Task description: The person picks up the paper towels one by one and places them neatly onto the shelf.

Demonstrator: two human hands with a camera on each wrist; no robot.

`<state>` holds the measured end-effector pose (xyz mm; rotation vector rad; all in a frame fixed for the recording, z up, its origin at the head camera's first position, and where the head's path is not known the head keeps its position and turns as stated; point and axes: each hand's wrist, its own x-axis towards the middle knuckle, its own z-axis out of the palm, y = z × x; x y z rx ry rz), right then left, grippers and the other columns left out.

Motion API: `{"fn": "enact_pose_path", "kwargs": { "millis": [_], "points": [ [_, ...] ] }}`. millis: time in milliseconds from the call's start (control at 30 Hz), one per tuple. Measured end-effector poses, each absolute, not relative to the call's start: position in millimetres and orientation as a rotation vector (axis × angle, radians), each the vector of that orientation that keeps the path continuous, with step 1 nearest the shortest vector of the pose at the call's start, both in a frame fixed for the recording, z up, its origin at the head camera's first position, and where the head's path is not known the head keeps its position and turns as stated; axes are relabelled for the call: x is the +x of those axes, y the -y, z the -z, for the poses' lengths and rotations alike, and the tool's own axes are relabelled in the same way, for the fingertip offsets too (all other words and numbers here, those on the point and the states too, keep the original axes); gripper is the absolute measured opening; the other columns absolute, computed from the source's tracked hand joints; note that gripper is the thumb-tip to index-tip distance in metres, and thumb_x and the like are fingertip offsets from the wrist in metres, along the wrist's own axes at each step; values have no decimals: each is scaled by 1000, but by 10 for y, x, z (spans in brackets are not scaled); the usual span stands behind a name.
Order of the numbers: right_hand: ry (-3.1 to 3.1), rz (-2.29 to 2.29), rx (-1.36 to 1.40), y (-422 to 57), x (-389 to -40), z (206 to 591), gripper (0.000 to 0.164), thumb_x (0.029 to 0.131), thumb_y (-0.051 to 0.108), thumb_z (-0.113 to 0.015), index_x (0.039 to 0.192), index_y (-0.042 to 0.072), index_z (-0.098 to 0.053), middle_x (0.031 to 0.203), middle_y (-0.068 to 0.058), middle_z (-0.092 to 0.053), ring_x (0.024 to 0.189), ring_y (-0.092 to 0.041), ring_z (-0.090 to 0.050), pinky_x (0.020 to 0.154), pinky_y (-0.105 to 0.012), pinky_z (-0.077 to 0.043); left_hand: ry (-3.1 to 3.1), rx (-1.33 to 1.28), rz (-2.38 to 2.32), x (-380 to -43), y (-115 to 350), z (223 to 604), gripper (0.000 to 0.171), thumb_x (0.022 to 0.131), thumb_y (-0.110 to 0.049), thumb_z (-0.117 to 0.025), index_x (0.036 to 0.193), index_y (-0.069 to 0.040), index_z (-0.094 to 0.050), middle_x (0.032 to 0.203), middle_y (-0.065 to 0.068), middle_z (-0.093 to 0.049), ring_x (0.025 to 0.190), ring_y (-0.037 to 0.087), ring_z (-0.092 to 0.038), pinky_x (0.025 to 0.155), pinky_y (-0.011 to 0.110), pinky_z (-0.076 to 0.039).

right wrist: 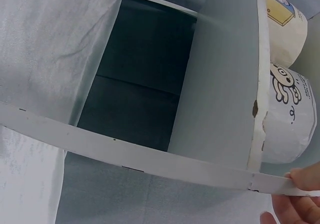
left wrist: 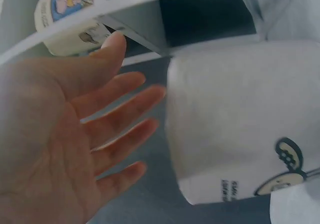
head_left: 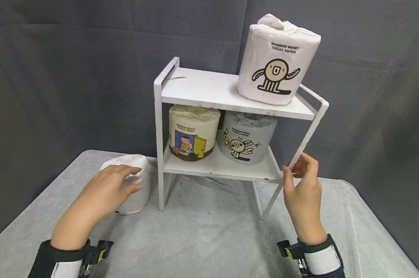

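Note:
My left hand [head_left: 109, 187], fingers spread, is beside a white wrapped toilet paper roll [head_left: 142, 181] that stands on the table left of the shelf. In the left wrist view a gap shows between the fingertips and that roll [left wrist: 235, 119]. With thumb and fingers my right hand [head_left: 304, 195] pinches the right upright of the white two-tier shelf [head_left: 209, 87]. Another white roll [head_left: 277, 61] stands on the top tier at the right. On the lower tier, a cream roll [head_left: 192, 135] is at the left and a grey roll [head_left: 247, 139] at the right.
The shelf stands on a table with a pale cloth [head_left: 202, 239]. Behind it hangs a dark grey curtain [head_left: 91, 77]. Raised side rails [head_left: 311, 96] edge the top tier.

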<state>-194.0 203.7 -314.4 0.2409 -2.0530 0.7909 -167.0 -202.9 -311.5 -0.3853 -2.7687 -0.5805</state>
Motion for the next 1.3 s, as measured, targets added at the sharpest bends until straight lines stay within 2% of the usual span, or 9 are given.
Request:
{"fn": "enact_pose_path", "kwargs": {
  "millis": [167,233,433,567,700,867,1300],
  "points": [
    [2061,-792,239,-2039,-1937,3145,44,90,-11,-65,127,-9,-42,91,-23,-61,79,-35,-58,73,-37,-40,2790,-321,553,-1703,2147,3166,47,92,-23,-71,131,1,-60,134,23,-56,132,45,-39,106,61,-28],
    [2063,-793,238,-2040,-1936,3146,44,90,-10,-65,127,-9,-42,91,-23,-61,79,-35,-58,73,-37,-41,2789,-309,551,-1713,2187,3179,48,92,-24,-71,131,1,-59,135,24,-55,132,45,-38,105,62,-28],
    [2059,-792,236,-2042,-1941,3149,44,90,-10,-66,127,-9,-42,91,-23,-61,79,-36,-59,73,-38,-41,2771,-280,555,-1737,2288,3199,50,89,-29,-75,129,-3,-61,136,21,-56,129,44,-43,102,63,-32],
    [2055,-788,236,-2044,-1938,3146,44,89,-10,-66,127,-9,-42,91,-23,-61,79,-36,-59,73,-37,-41,2810,-259,520,-1758,2331,3229,58,86,-36,-77,131,-3,-61,133,22,-58,124,46,-47,98,63,-35],
    [2054,-789,242,-2045,-1938,3148,44,89,-10,-66,127,-9,-42,90,-23,-61,78,-35,-59,73,-35,-41,2842,-265,476,-1793,2355,3286,65,82,-40,-80,132,-3,-61,132,23,-59,122,49,-48,102,64,-30],
    [2059,-788,238,-2045,-1942,3154,45,90,-9,-66,127,-9,-42,90,-23,-60,79,-36,-58,73,-37,-41,2783,-352,418,-1835,2348,3378,65,76,-35,-85,127,-1,-64,127,24,-62,124,47,-47,107,60,-25],
    [2047,-773,254,-2050,-1946,3160,45,89,-10,-66,127,-9,-42,89,-22,-61,77,-35,-59,72,-34,-40,2791,-350,431,-1860,2313,3465,75,68,-24,-91,130,3,-59,133,27,-56,131,46,-39,108,59,-25]
  ]
}}
